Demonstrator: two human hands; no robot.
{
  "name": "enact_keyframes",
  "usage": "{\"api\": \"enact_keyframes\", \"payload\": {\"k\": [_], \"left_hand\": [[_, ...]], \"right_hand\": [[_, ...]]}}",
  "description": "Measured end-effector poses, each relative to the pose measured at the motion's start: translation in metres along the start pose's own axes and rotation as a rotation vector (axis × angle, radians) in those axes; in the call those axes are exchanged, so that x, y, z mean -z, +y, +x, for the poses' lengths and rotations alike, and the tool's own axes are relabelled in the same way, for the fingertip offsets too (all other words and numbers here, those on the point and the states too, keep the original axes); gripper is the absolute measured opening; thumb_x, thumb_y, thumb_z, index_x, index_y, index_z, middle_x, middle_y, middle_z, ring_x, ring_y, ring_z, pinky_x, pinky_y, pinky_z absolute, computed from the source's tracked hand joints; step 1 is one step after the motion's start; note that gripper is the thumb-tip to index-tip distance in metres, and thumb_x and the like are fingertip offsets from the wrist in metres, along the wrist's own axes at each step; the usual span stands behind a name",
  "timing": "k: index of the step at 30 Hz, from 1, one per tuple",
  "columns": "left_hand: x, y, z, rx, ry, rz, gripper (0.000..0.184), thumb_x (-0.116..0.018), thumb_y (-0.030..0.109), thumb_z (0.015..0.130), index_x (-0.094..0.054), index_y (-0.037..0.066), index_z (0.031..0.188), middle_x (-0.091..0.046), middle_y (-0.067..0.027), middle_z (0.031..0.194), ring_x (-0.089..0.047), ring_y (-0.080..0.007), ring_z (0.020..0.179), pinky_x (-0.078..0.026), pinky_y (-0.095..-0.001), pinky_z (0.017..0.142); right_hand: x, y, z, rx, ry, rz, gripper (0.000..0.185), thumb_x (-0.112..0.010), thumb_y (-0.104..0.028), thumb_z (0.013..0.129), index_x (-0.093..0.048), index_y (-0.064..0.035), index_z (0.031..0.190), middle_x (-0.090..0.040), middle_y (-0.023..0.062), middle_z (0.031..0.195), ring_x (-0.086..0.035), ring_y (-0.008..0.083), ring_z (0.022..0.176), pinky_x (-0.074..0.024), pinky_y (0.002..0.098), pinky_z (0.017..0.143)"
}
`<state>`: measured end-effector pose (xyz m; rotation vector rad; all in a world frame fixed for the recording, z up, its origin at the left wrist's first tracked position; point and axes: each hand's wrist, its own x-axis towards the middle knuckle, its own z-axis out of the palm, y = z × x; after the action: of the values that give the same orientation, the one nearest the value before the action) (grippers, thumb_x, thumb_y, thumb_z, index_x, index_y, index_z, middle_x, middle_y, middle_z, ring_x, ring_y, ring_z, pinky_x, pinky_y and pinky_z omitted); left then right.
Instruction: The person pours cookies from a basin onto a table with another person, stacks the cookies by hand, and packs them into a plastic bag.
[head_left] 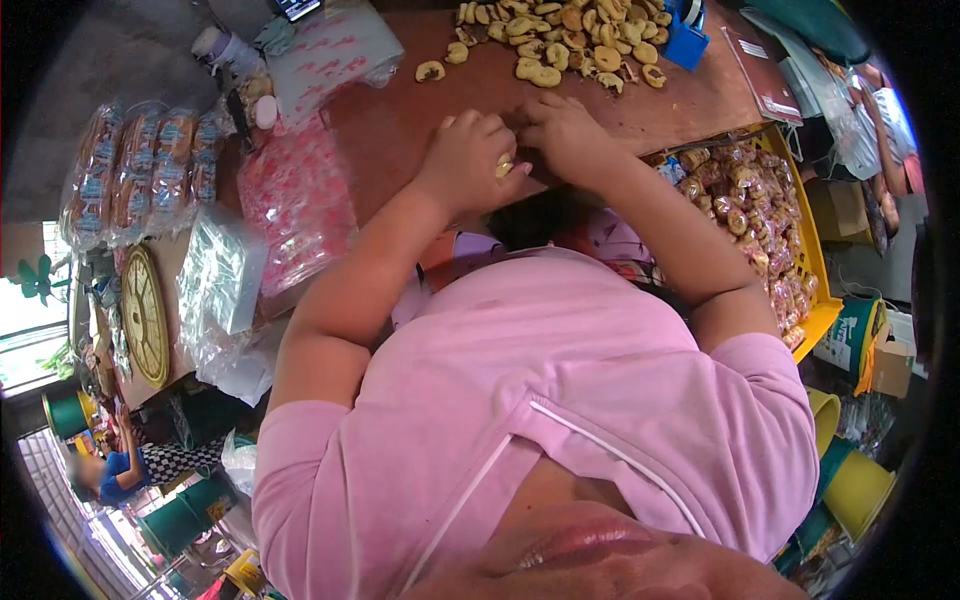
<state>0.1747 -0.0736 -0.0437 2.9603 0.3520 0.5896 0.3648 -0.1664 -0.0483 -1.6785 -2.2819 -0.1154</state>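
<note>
My left hand (pixel 468 160) is at the near edge of the brown tabletop (pixel 390 135), its fingers curled. A small gold-coloured thing, like a ring, shows at its fingers. Close beside it, my right hand (pixel 565 138) also has bent fingers, with the fingertips turned toward the left hand. Whatever lies between the fingers is hidden. Beyond the hands is a heap of small round baked pieces (pixel 590 40), golden with brown centres. Left of my left arm lie pink-and-white printed plastic bags (pixel 295 205).
A yellow crate (pixel 815 270) of wrapped baked pieces (pixel 740 200) stands at right. Near the heap is a blue tape dispenser (pixel 686 38). Packed bread (pixel 145 170), a clear plastic stack (pixel 225 265) and a round clock (pixel 145 315) are at left. Another person (pixel 120 470) is at lower left.
</note>
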Motion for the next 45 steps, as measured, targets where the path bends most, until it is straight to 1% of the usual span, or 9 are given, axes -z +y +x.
{"api": "enact_keyframes", "payload": {"k": [12, 15, 21, 24, 28, 34, 39, 42, 45], "left_hand": [[0.001, -0.014, 0.024, -0.236, -0.105, -0.020, 0.043, -0.066, 0.053, 0.080, -0.063, 0.010, 0.077, -0.060, -0.0072, 0.085, -0.057, -0.0292, 0.084, -0.045, -0.0421, 0.076], [-0.005, -0.021, 0.030, -0.364, 0.001, -0.113, 0.046, -0.064, 0.057, 0.082, -0.061, 0.011, 0.079, -0.058, -0.0069, 0.082, -0.057, -0.0291, 0.080, -0.044, -0.0424, 0.073], [-0.004, -0.018, 0.034, -0.327, 0.024, -0.154, 0.051, -0.061, 0.062, 0.082, -0.060, 0.011, 0.074, -0.058, -0.0062, 0.082, -0.056, -0.0297, 0.079, -0.042, -0.0432, 0.069], [-0.010, -0.021, 0.036, -0.317, -0.024, -0.116, 0.048, -0.061, 0.058, 0.084, -0.061, 0.011, 0.074, -0.057, -0.0049, 0.081, -0.055, -0.0280, 0.078, -0.042, -0.0430, 0.069], [-0.009, -0.025, 0.036, -0.464, 0.223, -0.130, 0.040, -0.063, 0.049, 0.087, -0.061, 0.012, 0.073, -0.055, -0.0021, 0.077, -0.055, -0.0255, 0.074, -0.042, -0.0411, 0.068], [-0.006, -0.023, 0.022, -0.409, 0.263, -0.106, 0.030, -0.071, 0.039, 0.083, -0.061, 0.013, 0.071, -0.059, -0.0012, 0.076, -0.057, -0.0230, 0.071, -0.044, -0.0362, 0.064], [0.009, -0.014, 0.011, -0.329, 0.219, -0.069, 0.026, -0.075, 0.032, 0.082, -0.062, 0.013, 0.071, -0.062, -0.0016, 0.075, -0.059, -0.0227, 0.069, -0.046, -0.0373, 0.060], [0.026, -0.011, -0.006, -0.292, 0.164, -0.121, 0.015, -0.074, 0.025, 0.083, -0.068, 0.011, 0.080, -0.067, -0.0032, 0.083, -0.064, -0.0242, 0.076, -0.052, -0.0383, 0.066], [0.021, -0.012, -0.028, -0.221, 0.161, -0.142, 0.016, -0.071, 0.016, 0.085, -0.071, 0.010, 0.099, -0.071, -0.0067, 0.100, -0.068, -0.0262, 0.094, -0.055, -0.0408, 0.084]], "right_hand": [[-0.017, 0.002, -0.014, -0.107, 0.151, 0.258, 0.018, -0.067, -0.012, 0.075, -0.073, -0.0058, 0.092, -0.063, 0.0115, 0.103, -0.057, 0.0350, 0.097, -0.0484, 0.0462, 0.086], [-0.022, 0.006, -0.015, -0.113, 0.147, 0.272, 0.018, -0.067, -0.013, 0.076, -0.072, -0.0057, 0.092, -0.062, 0.0117, 0.101, -0.057, 0.0352, 0.096, -0.0479, 0.0469, 0.085], [-0.020, 0.003, -0.015, -0.123, 0.146, 0.280, 0.019, -0.069, -0.015, 0.076, -0.071, -0.0062, 0.093, -0.060, 0.0112, 0.097, -0.056, 0.0348, 0.096, -0.0466, 0.0472, 0.086], [-0.020, 0.004, -0.014, -0.124, 0.163, 0.280, 0.020, -0.070, -0.015, 0.075, -0.072, -0.0066, 0.093, -0.060, 0.0108, 0.097, -0.056, 0.0344, 0.096, -0.0466, 0.0469, 0.086], [-0.009, 0.002, -0.013, -0.159, 0.042, 0.247, 0.026, -0.070, -0.024, 0.078, -0.072, -0.0085, 0.098, -0.064, 0.0141, 0.110, -0.060, 0.0373, 0.103, -0.0489, 0.0512, 0.089], [-0.014, 0.001, -0.012, -0.105, 0.163, 0.277, 0.019, -0.069, -0.021, 0.077, -0.072, -0.0087, 0.091, -0.066, 0.0118, 0.103, -0.061, 0.0360, 0.099, -0.0505, 0.0498, 0.084], [-0.012, 0.003, -0.012, -0.143, 0.057, 0.318, 0.030, -0.067, -0.011, 0.074, -0.074, -0.0110, 0.103, -0.064, 0.0067, 0.111, -0.057, 0.0303, 0.103, -0.0473, 0.0438, 0.090], [-0.014, 0.003, -0.012, -0.126, 0.066, 0.318, 0.031, -0.066, -0.010, 0.075, -0.075, -0.0132, 0.105, -0.064, 0.0059, 0.110, -0.057, 0.0295, 0.104, -0.0470, 0.0436, 0.091], [-0.013, 0.002, -0.013, -0.121, 0.083, 0.291, 0.032, -0.065, -0.010, 0.075, -0.075, -0.0144, 0.106, -0.064, 0.0057, 0.108, -0.057, 0.0292, 0.104, -0.0468, 0.0436, 0.091]]}}
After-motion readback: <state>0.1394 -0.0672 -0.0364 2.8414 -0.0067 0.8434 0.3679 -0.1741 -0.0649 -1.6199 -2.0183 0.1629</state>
